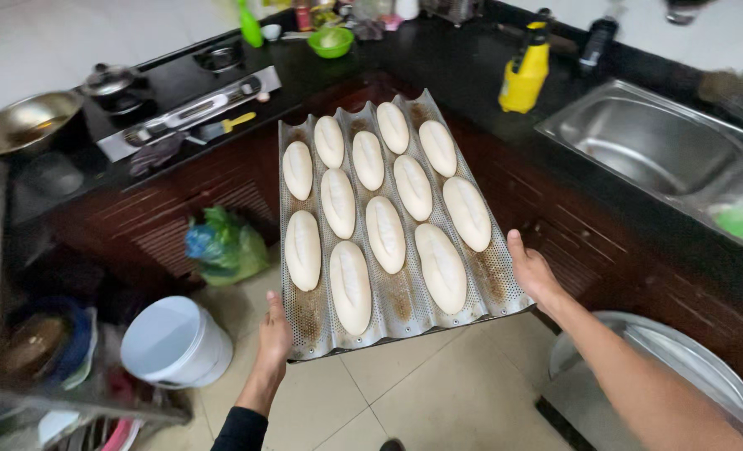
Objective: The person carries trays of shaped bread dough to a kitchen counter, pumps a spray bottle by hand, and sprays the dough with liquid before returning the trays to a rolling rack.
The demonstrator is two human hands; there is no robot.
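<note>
Perforated metal baking tray (pixel 405 309), wavy with 4 channels, held out level above the tiled floor (pixel 405 392) in front of the dark kitchen counter (pixel 463 63). 11 pale, uncooked dough loaves (pixel 386 234) in its grooves, lying lengthwise in rows, none touching. Steel sink (pixel 647 142) at the right, a yellow bottle (pixel 523 73) beside it. Green bowl (pixel 331 42) farther back. White bucket (pixel 175 342) on the floor at lower left, a green bag (pixel 225 246) behind it.

Left hand (pixel 275 334) clamped on the tray's near left corner, thumb up along the edge, arm in a dark sleeve. Right hand (pixel 534 271) gripping the right edge, thumb on top, fingers hidden beneath, bare forearm stretched in from lower right.
</note>
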